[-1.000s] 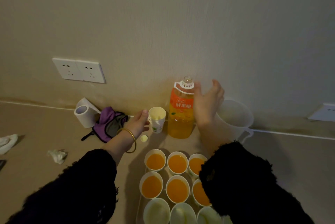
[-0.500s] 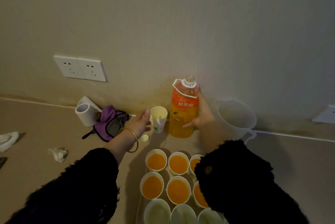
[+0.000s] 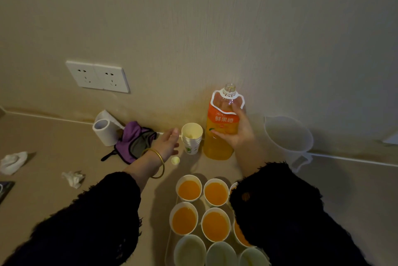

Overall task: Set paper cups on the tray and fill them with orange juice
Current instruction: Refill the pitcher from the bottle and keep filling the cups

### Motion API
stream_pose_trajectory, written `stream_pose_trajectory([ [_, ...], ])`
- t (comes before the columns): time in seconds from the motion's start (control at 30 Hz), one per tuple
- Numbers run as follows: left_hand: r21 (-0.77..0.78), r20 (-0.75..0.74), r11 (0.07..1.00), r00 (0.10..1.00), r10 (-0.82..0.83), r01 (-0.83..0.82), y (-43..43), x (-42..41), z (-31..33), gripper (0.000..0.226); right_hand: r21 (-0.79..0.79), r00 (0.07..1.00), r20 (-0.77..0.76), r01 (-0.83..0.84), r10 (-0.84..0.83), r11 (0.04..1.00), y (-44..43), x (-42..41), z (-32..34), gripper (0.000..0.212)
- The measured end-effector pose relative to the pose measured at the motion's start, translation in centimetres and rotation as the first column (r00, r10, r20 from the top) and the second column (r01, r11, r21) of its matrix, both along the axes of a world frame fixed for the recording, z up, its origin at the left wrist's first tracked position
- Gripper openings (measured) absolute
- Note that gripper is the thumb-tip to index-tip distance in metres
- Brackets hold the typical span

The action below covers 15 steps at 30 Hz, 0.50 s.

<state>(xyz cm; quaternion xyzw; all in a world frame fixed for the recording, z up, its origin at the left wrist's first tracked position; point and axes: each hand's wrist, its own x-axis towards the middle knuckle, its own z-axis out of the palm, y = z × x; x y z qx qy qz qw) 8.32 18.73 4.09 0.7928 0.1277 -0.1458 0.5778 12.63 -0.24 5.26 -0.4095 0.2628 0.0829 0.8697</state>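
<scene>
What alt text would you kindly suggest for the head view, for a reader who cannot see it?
A person's right hand grips an uncapped orange juice bottle by the wall, while the left hand is open beside a stack of paper cups. On the tray, the farther cups hold juice; the nearest row looks empty.

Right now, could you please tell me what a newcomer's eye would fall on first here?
The open orange juice bottle by the wall stands out first, the right hand in a grip around it. In front, rows of bright filled cups sit ahead of a nearer row of empty cups. The left hand hovers open beside the stack of paper cups.
</scene>
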Motion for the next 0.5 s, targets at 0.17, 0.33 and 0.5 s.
stream_pose_trajectory([
  [0.17, 0.022, -0.001, 1.000, 1.000, -0.020, 0.020, -0.2, 0.0, -0.2, 0.050, -0.018, 1.000, -0.014, 0.013, -0.013, 1.000, 0.6, 0.0, 0.0, 0.067],
  [0.33, -0.004, -0.029, 1.000, 0.999, -0.030, 0.029, -0.6, -0.1, -0.1, 0.051, -0.132, 0.988, -0.072, -0.146, 0.137, 0.980, 0.2, -0.3, 1.0, 0.091],
  [0.5, -0.374, -0.209, 0.912, 0.973, 0.096, -0.170, -1.5, 0.0, 0.1, 0.051, -0.263, 0.998, 0.005, -0.058, 0.061, 0.963, -3.7, 2.5, -4.4, 0.118],
])
